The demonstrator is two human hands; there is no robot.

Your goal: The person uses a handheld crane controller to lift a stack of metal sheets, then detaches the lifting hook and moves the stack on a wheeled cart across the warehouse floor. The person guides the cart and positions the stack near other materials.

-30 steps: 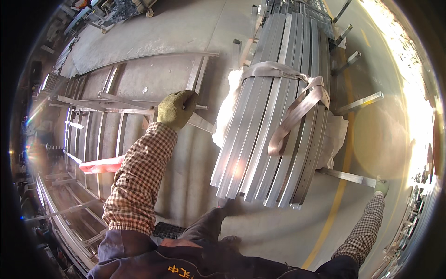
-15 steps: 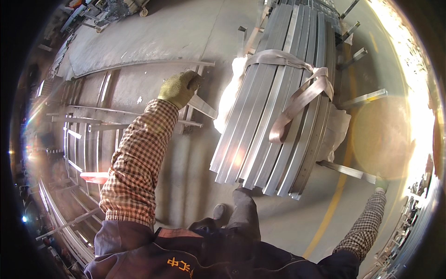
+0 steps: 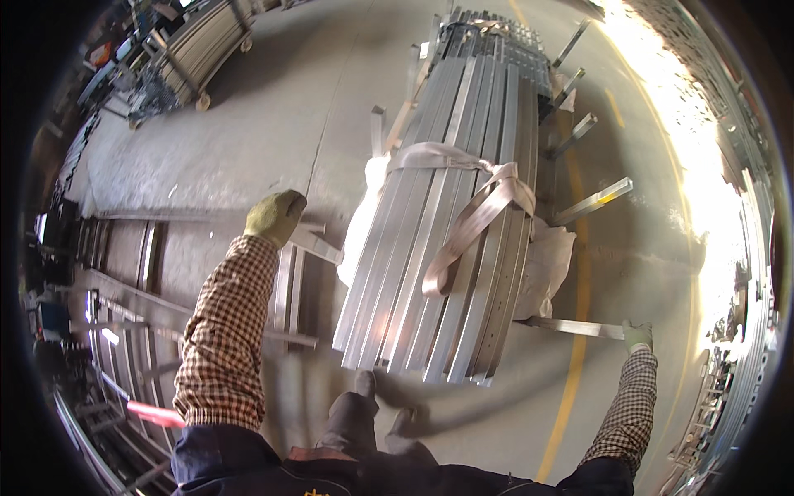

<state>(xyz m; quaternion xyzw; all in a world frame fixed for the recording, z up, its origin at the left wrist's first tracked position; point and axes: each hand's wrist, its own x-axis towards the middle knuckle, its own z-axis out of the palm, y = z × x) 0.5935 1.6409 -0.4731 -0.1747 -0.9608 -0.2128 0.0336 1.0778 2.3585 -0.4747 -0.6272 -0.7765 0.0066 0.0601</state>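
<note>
A bundle of long silvery metal profiles (image 3: 413,273) lies in front of me, with a pale webbing strap (image 3: 471,227) around it. Upright metal bars stand out along both sides of the load. My left hand (image 3: 275,217), in a yellow-green glove, is closed around the end of the near left bar (image 3: 316,245). On the other side my right hand (image 3: 637,334), also gloved, is closed on the end of the near right bar (image 3: 579,327). White sheeting (image 3: 547,260) hangs out from under the profiles on both sides. What carries the load is mostly hidden beneath it.
Low metal frames (image 3: 149,314) lie along the left side. A wheeled cart (image 3: 198,54) loaded with long stock stands at far left. More profiles (image 3: 488,41) are stacked behind the bundle. A yellow floor line (image 3: 571,364) runs along the right, with racked material (image 3: 715,413) beyond.
The load and both hands sit further left and lower in the view, and more floor shows beyond. My legs have shifted in a step. Both hands keep hold of their bars.
</note>
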